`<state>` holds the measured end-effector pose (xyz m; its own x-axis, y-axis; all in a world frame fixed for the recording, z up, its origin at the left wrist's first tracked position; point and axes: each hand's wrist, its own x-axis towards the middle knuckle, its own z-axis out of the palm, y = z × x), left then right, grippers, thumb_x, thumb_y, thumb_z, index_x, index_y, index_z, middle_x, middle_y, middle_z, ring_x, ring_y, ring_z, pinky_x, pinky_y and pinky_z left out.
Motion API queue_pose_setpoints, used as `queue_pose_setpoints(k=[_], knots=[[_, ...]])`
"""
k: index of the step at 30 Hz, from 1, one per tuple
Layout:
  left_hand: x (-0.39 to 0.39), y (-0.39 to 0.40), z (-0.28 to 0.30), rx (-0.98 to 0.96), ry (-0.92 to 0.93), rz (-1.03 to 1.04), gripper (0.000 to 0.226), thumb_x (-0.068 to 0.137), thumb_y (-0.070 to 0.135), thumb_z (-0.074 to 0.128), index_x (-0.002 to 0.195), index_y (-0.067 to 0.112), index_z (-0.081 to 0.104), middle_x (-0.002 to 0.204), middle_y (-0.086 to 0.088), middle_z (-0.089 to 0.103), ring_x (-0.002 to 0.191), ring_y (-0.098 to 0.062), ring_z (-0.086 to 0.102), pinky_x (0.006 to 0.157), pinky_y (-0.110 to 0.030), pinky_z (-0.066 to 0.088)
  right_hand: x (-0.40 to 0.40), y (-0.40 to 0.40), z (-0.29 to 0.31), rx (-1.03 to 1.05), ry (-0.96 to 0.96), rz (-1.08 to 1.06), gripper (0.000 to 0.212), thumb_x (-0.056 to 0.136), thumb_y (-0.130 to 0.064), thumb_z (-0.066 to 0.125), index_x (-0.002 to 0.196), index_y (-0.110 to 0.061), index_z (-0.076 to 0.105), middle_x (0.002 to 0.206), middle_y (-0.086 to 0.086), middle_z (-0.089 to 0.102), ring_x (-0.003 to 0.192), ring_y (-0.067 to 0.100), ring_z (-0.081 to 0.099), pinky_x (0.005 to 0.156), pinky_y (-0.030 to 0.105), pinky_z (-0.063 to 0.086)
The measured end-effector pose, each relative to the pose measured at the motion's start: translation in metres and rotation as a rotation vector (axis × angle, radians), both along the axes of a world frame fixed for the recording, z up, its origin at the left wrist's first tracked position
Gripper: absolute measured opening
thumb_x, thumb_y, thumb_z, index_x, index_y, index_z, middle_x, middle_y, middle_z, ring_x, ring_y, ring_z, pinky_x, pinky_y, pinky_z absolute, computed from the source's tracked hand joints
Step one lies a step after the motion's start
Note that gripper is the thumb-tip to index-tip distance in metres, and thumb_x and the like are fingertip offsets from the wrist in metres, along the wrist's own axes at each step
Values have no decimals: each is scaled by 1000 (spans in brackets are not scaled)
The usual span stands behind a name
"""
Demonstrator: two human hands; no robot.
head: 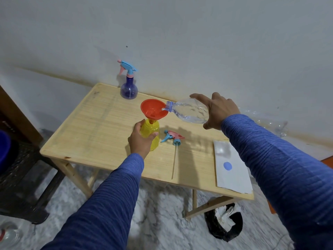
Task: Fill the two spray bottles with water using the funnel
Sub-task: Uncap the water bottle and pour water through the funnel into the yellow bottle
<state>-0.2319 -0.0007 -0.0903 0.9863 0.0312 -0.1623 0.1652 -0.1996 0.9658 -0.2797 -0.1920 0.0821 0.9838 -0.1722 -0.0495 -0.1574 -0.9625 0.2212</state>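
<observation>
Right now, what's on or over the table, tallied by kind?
Spray bottles: 2, purple one, yellow one
Loose spray heads: 1
Funnels: 1
Water bottles: 1
Paper sheets: 1
Total: 6

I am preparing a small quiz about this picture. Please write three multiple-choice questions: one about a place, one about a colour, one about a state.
1. Where does the funnel sit?
A. in the neck of the yellow bottle
B. on the white paper
C. in the purple bottle

2. What colour is the bottle at the wall?
A. green
B. purple
C. black

3. In what state is the yellow bottle's spray head?
A. screwed on
B. held in a hand
C. off, lying on the table

Answers: 1 A, its spout enters the yellow neck. 2 B, the purple bottle stands there. 3 C, it lies beside the bottle.
</observation>
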Motion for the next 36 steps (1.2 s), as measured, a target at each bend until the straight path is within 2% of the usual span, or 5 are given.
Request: queue_pose_setpoints(k=[6,28,33,36], knots=[[-1,0,2,6,-3,-1,60,76,26,78,129,27,51,126,2,58,118,-23,51,94,-34,42,1,0,2,-9,2,10,97,70,-26,78,141,-48,15,97,3,35,82,22,40,85,36,42],[-2,0,2,2,-8,-4,59,76,25,78,128,27,52,123,2,59,117,-23,52,96,-35,42,0,-3,2,-21,-5,12,97,70,-26,77,142,-48,15,98,4,35,82,22,41,85,37,43],[-2,0,2,0,-9,-6,58,76,25,78,128,28,52,122,4,59,117,-21,51,94,-33,41,-8,-4,-7,103,-33,-48,98,70,-23,76,141,-49,15,102,6,41,78,23,44,74,32,42],[-1,0,1,2,-11,-4,58,76,26,79,128,28,52,120,5,59,116,-21,51,95,-33,41,-12,-5,-16,233,-72,-87,100,67,-22,78,140,-51,16,103,7,43,78,26,52,72,36,50]])
